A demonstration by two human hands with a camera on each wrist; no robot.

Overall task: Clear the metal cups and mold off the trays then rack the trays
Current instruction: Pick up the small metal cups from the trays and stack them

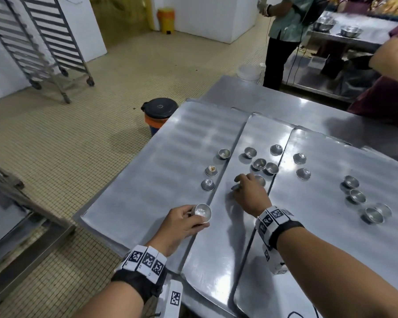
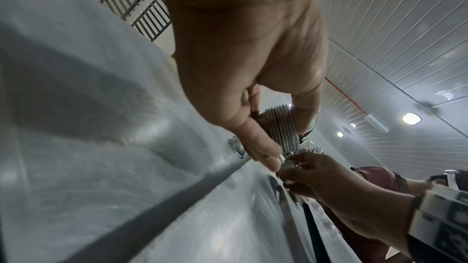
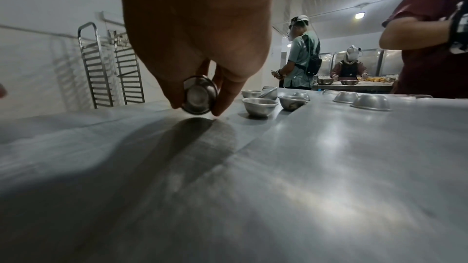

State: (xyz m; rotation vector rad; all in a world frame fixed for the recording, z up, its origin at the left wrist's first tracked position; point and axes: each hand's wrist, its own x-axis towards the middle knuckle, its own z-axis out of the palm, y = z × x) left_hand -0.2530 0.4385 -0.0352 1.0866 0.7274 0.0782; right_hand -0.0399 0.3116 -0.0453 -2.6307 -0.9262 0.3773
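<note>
Three flat metal trays lie side by side on the steel table: a left tray (image 1: 161,157), a middle tray (image 1: 218,260) and a right tray (image 1: 331,226). Several small metal cups are scattered over them, such as one (image 1: 259,163) on the middle tray. My left hand (image 1: 184,222) grips a nested stack of cups (image 1: 202,212), whose ribbed rims show in the left wrist view (image 2: 282,129). My right hand (image 1: 248,191) reaches over the middle tray and pinches a single cup (image 3: 199,95), tilted on edge just above the tray surface.
Two wheeled tray racks (image 1: 44,44) stand at the far left on the tiled floor. A lidded bin (image 1: 159,111) sits by the table's left corner. Another person's arm (image 1: 390,63) is at the far right, and one more person (image 1: 287,37) stands beyond the table.
</note>
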